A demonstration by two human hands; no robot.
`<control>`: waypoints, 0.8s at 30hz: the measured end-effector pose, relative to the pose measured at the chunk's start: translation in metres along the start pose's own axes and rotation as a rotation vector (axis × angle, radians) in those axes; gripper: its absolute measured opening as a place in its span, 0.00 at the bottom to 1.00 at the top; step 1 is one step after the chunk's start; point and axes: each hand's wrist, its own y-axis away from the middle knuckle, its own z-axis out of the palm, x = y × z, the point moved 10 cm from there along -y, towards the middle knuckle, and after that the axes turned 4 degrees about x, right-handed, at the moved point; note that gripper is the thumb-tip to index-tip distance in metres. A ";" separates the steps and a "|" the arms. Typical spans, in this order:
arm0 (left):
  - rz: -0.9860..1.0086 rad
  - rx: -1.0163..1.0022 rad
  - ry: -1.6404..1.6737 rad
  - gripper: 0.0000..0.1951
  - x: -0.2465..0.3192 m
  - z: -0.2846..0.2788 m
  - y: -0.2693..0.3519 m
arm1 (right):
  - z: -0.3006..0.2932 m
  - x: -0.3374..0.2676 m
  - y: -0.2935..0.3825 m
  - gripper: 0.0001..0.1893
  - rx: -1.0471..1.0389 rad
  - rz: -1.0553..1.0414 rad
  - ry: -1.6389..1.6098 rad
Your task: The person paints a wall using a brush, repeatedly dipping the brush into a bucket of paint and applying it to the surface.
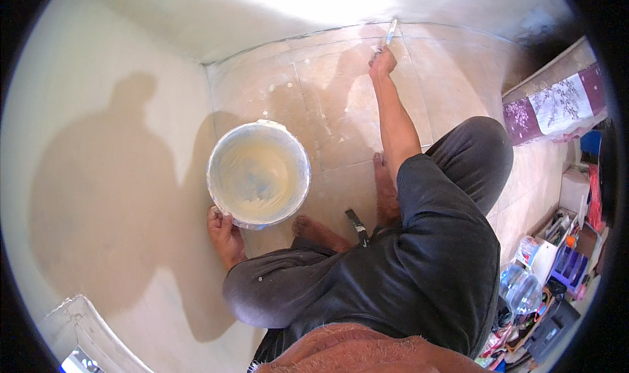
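Note:
My left hand [226,238] grips the rim of a round plastic bucket [211,171] at its lower left side. Pale cream paint [260,176] lies inside, and the bucket's wall is smeared white. Stretched far forward, my right hand [382,62] holds a paintbrush [391,32] by its handle. The brush's tip meets the base of the far wall [275,21], where it joins the tiled floor [314,142]. A dark strap-like thing [357,227] hangs by my waist, between my bare feet.
A cream wall [98,186] runs close along my left. White spots dot the floor tiles. To the right hangs a purple and white floral cloth [562,102]. Behind it on the right stand a large clear water bottle [521,289], a purple basket [569,269] and mixed household things.

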 end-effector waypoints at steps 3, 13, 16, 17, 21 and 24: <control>0.012 0.012 0.003 0.08 -0.002 -0.001 0.000 | 0.016 0.011 -0.005 0.11 -0.016 0.057 0.036; 0.000 -0.014 0.011 0.12 0.004 0.006 0.004 | 0.103 0.117 0.163 0.13 -0.670 0.355 0.296; 0.008 -0.019 -0.005 0.11 0.008 0.009 0.005 | 0.123 0.113 0.230 0.13 -1.043 0.417 0.594; 0.017 -0.013 -0.009 0.11 0.009 0.009 0.005 | 0.132 0.105 0.248 0.13 -1.168 0.442 0.692; 0.000 -0.095 -0.025 0.10 0.000 0.007 -0.007 | 0.152 0.056 0.274 0.14 -1.549 0.433 1.218; -0.063 -0.177 -0.009 0.09 -0.015 0.017 -0.021 | 0.149 -0.034 0.269 0.16 -1.658 0.273 1.620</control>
